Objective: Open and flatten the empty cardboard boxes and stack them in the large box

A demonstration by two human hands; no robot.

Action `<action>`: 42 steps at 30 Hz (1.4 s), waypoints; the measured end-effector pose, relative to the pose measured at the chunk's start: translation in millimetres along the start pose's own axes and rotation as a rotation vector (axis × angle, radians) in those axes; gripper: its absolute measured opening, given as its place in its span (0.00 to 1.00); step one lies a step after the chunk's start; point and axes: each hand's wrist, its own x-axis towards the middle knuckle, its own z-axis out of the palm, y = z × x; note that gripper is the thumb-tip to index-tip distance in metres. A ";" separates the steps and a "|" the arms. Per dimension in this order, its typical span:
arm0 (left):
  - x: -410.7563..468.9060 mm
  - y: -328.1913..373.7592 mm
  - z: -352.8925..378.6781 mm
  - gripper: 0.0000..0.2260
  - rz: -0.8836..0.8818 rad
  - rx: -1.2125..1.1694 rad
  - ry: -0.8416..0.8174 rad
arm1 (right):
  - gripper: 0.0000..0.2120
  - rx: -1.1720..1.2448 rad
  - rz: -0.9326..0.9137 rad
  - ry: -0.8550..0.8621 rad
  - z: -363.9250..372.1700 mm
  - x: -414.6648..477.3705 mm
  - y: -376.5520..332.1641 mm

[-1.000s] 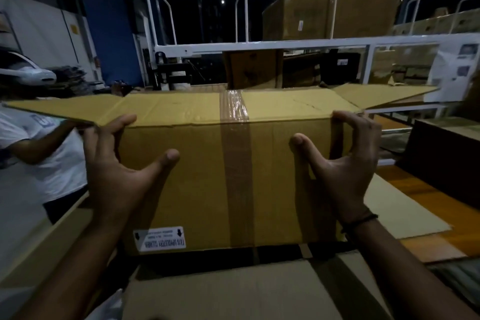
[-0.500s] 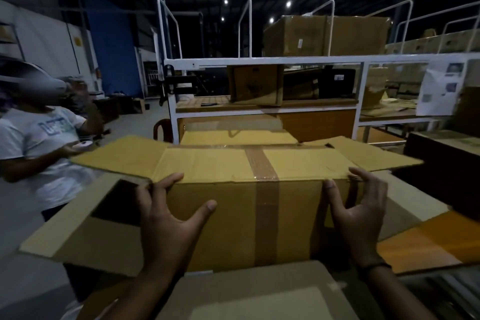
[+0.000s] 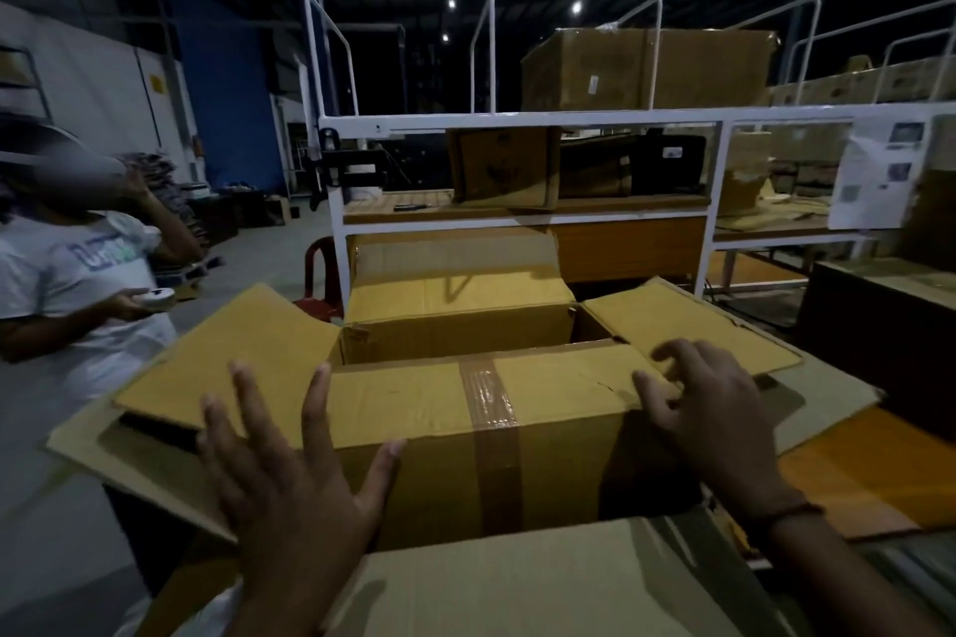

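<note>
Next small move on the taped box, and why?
Probably press the open left hand onto the brown cardboard box near its clear tape strip: the tape looks intact, the side flaps are already spread, and only the right hand grips, at the right top corner. The seam likely must split before flattening.

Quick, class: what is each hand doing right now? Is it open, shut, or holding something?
Left hand: open, fingers spread, holding nothing.
Right hand: fingers curled, gripping the top right edge of the taped cardboard box.
</note>
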 end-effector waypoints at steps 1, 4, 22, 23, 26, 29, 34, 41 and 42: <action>9.9 -0.2 0.4 0.44 0.063 0.037 -0.043 | 0.19 0.014 -0.001 -0.090 1.4 7.6 -2.1; 41.0 -13.0 15.6 0.46 0.075 0.040 -0.337 | 0.29 0.047 0.148 -0.363 12.2 28.1 -6.7; 90.9 -26.7 59.8 0.45 0.014 -0.017 -0.583 | 0.39 -0.218 0.073 -0.541 65.1 53.4 -1.3; 91.8 -27.2 58.6 0.46 -0.001 -0.045 -0.585 | 0.39 -0.191 0.076 -0.545 63.6 54.4 -0.2; 98.6 -29.1 57.5 0.45 -0.095 -0.198 -0.551 | 0.36 -0.069 0.107 -0.523 56.5 58.1 -0.8; 108.2 -27.7 56.5 0.46 -0.128 -0.245 -0.568 | 0.36 0.015 0.159 -0.496 51.5 64.1 -2.5; 126.6 -20.0 58.7 0.49 -0.042 -0.001 -0.787 | 0.36 -0.091 0.138 -0.580 52.8 71.7 -1.6; 148.5 -8.1 68.2 0.41 0.100 0.085 -0.897 | 0.37 -0.087 0.133 -0.680 52.8 81.4 -15.6; 153.9 -7.0 68.1 0.41 0.119 0.092 -0.853 | 0.37 -0.060 0.140 -0.665 49.9 84.3 -16.5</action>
